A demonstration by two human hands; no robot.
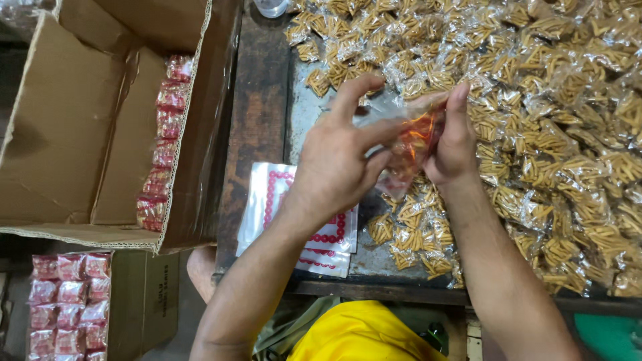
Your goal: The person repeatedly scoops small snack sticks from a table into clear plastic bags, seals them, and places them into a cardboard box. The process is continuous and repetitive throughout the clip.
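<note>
Near the centre of the frame both hands hold one clear plastic bag [408,137] with red print, just above the dark worktable [257,100]. The left hand [338,157] pinches the bag's mouth between thumb and curled fingers, with the forefinger raised; the right hand [455,137] grips the other edge with thumb and fingers closed narrowly on the film. The film looks thin and slippery, so a loose pinch on either side could let the mouth fall shut or let the bag slide out and drop among the small sachets of yellow snack sticks [555,113] that fill the right side of the frame. A hard pull between the two hands could tear the film at the seam. What lies inside the bag is blurred, so I cannot tell how full it is; if it is well filled, tipping it could spill its contents onto the heap. Below the left wrist a stack of flat empty bags [267,200] with a red border lies at the table's edge, where a forearm could brush them off. At the left, cardboard boxes [67,134] hold rows of red packets [164,134], well apart from the hands.
</note>
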